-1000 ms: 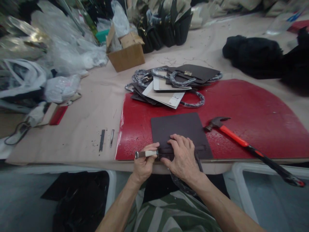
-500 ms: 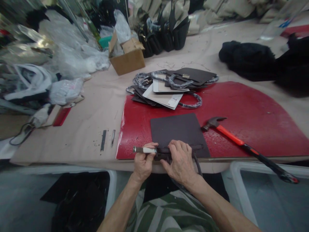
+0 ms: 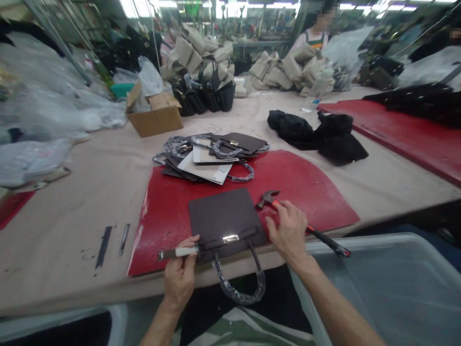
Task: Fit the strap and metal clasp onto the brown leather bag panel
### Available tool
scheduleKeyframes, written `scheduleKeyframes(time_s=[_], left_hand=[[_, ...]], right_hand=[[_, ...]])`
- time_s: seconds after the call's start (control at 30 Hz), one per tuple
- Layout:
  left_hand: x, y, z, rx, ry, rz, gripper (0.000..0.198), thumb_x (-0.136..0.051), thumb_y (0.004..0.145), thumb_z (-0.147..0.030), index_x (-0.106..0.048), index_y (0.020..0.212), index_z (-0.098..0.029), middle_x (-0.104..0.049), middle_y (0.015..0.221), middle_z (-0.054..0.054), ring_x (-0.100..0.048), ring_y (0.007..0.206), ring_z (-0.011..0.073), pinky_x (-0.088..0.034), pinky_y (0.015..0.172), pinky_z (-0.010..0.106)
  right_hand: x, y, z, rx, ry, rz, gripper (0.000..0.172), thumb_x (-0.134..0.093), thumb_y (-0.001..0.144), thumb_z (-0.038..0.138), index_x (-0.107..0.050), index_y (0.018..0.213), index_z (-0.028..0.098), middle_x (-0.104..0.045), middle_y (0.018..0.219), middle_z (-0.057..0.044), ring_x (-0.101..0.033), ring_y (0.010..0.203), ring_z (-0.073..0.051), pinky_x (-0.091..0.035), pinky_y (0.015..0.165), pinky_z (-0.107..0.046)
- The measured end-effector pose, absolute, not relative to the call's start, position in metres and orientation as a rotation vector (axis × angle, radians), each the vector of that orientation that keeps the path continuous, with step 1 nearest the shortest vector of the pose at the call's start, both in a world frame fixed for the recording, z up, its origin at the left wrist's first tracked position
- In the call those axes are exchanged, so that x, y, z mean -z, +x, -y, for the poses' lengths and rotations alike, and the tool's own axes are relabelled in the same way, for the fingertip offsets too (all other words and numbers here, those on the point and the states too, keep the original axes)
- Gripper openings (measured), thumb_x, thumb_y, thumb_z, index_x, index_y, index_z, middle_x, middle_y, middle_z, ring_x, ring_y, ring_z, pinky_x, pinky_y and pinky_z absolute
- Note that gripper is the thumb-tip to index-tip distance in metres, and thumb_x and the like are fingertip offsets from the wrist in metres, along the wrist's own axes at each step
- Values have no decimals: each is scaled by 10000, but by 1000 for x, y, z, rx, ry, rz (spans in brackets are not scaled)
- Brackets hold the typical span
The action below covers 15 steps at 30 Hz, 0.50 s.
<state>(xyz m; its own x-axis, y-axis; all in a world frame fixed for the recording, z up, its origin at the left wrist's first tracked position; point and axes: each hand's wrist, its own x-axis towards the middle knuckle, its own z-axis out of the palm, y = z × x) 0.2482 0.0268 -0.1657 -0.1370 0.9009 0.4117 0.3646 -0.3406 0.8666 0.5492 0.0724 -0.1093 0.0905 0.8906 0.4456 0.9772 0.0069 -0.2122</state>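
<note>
right hand (image 3: 288, 230) moved off panel (image 3: 223, 216), fingers curled over hammer (image 3: 306, 226); left hand (image 3: 180, 274) fingers clamp tool (image 3: 176, 252).

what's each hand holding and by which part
Left hand grips a metal tool at its white-wrapped middle. Right hand closes on the hammer handle, near the head.

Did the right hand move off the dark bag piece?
Yes. The right hand left the dark bag panel and went right, onto the hammer lying on the red mat.
</note>
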Motion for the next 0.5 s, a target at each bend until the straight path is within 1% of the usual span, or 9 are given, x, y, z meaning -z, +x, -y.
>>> scheduleKeyframes(time_s=[0.03, 0.07, 0.1, 0.17, 0.23, 0.3, 0.37, 0.43, 0.5], left_hand=[[165, 251, -26, -1510, 1668, -1414, 140, -563, 958, -273, -639, 1043, -192, -712, 1143, 105, -674, 1102, 232, -558, 974, 407], [165, 253, -26, -1525, 1678, -1406, 130, -561, 958, -265, -636, 1035, -193, -710, 1142, 104, -673, 1103, 231, -553, 984, 418], [165, 256, -27, -1533, 1691, -1394, 122, -558, 960, -259, -633, 1029, -193, -709, 1139, 104, -672, 1104, 231, -544, 998, 433], [164, 260, -28, -1532, 1705, -1374, 115, -549, 965, -252, -629, 1023, -193, -706, 1127, 103, -670, 1102, 231, -528, 1020, 460], [162, 264, -31, -1531, 1700, -1350, 120, -539, 972, -258, -626, 1022, -192, -704, 1112, 103, -677, 1083, 228, -533, 1011, 462], [161, 268, -33, -1526, 1696, -1320, 129, -532, 977, -270, -622, 1022, -189, -699, 1108, 105, -681, 1070, 226, -547, 988, 448], [159, 272, -36, -1523, 1701, -1298, 132, -528, 980, -277, -616, 1020, -187, -696, 1104, 106, -686, 1056, 224, -552, 975, 438], [157, 275, -38, -1511, 1701, -1303, 127, -526, 981, -273, -611, 1019, -187, -694, 1102, 105, -690, 1043, 220, -550, 976, 430], [155, 278, -38, -1503, 1712, -1326, 121, -524, 981, -264, -610, 1018, -187, -693, 1094, 100, -689, 1036, 213, -546, 980, 422]], right_hand=[[111, 569, -77, 320, -2047, 1861, 359, -516, 932, 347, -580, 1229, 156, -560, 1254, -165, -503, 1088, -313, -394, 874, -443], [114, 588, -80, 321, -2091, 1876, 331, -507, 934, 350, -617, 1171, 146, -587, 1168, -174, -514, 988, -307, -392, 792, -420], [117, 604, -83, 309, -2105, 1896, 299, -489, 941, 350, -653, 1085, 146, -607, 1038, -164, -511, 900, -291, -380, 738, -398], [122, 629, -87, 283, -2101, 1939, 300, -457, 955, 346, -682, 960, 148, -594, 883, -141, -489, 801, -263, -360, 691, -374], [122, 645, -92, 279, -2108, 1936, 321, -443, 956, 337, -692, 930, 136, -585, 835, -141, -483, 774, -256, -358, 689, -372], [117, 651, -99, 289, -2138, 1884, 338, -447, 946, 331, -694, 1004, 107, -600, 861, -164, -494, 789, -271, -360, 695, -382], [109, 642, -107, 301, -2129, 1827, 378, -471, 936, 353, -665, 1134, 96, -624, 979, -187, -515, 861, -299, -373, 725, -403], [99, 617, -110, 254, -1976, 1855, 433, -515, 926, 406, -621, 1231, 118, -615, 1160, -183, -525, 1004, -320, -395, 813, -431], [90, 580, -106, 84, -1661, 1997, 463, -571, 908, 450, -607, 1254, 144, -582, 1285, -153, -499, 1163, -305, -381, 961, -442]])
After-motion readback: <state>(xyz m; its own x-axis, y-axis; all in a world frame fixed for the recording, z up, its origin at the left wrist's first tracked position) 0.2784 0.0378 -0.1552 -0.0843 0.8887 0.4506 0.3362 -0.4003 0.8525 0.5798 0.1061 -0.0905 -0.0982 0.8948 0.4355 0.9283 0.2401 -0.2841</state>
